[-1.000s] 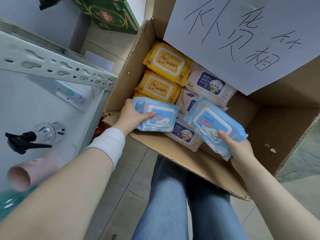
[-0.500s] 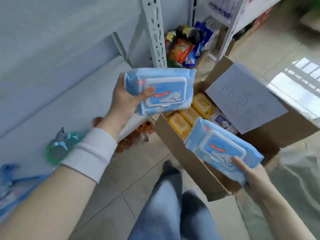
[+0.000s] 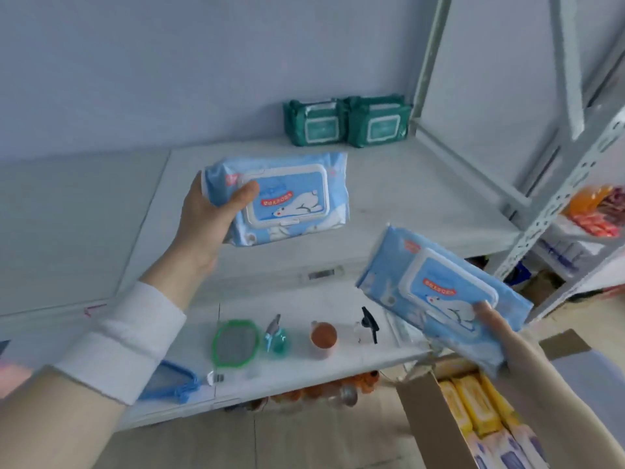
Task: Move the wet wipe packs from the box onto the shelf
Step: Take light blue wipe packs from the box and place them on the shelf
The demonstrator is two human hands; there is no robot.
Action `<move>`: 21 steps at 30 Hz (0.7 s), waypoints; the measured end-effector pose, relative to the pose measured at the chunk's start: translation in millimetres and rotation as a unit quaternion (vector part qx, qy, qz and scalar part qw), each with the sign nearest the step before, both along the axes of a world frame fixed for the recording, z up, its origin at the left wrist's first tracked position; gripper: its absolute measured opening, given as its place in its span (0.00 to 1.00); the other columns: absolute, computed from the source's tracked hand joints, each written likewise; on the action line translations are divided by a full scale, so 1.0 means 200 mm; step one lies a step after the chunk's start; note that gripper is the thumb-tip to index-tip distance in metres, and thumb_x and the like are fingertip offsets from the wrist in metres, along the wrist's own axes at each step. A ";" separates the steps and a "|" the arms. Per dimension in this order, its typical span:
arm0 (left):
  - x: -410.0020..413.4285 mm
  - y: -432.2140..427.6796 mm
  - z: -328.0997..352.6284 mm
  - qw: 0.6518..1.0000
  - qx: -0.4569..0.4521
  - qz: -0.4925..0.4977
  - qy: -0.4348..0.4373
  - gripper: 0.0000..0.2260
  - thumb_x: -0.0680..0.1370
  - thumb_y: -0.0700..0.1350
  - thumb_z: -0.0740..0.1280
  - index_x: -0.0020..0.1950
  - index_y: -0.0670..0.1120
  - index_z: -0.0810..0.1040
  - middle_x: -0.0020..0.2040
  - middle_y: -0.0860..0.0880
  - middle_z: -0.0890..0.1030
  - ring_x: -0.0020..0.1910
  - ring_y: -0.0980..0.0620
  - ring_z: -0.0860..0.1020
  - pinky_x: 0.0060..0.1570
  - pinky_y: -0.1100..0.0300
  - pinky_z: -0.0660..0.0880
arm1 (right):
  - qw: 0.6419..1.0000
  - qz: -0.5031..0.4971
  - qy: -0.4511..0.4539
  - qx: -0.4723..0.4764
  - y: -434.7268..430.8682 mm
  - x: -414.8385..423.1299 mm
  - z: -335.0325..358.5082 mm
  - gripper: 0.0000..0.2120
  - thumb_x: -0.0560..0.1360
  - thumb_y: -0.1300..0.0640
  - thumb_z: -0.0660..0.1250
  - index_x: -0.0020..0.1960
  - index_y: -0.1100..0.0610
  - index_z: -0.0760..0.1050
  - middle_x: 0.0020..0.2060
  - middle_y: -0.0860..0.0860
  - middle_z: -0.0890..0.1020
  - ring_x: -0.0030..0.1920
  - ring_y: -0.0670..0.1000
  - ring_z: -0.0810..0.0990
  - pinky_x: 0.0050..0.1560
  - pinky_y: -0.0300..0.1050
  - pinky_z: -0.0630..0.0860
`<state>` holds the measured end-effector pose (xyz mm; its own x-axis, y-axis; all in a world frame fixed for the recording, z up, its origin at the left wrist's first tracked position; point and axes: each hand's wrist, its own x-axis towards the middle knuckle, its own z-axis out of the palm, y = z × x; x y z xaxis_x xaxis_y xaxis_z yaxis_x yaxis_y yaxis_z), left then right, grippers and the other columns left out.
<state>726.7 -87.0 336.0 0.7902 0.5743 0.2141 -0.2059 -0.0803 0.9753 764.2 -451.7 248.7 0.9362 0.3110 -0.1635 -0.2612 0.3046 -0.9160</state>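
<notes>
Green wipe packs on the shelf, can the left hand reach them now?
Probably yes: only bare shelf lies between the left hand and the green packs, though it grips a blue pack.

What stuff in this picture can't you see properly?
Head view:
- the box: cut off by the bottom edge, so the packs left inside cannot be counted.
- the right hand: fingers hidden beneath the right blue pack; only the thumb shows.
- the left blue pack, held by the left hand: red writing too blurred to read.
</notes>
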 end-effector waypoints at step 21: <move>0.96 1.39 -0.32 0.997 -0.037 0.027 0.054 0.16 0.65 0.46 0.76 0.45 0.59 0.74 0.40 0.59 0.84 0.35 0.59 0.83 0.23 0.65 0.73 | 0.977 0.175 -0.075 -0.095 1.60 1.14 0.09 0.16 0.65 0.60 0.67 0.52 0.56 0.78 0.46 0.55 0.86 0.44 0.54 0.85 0.39 0.44 0.82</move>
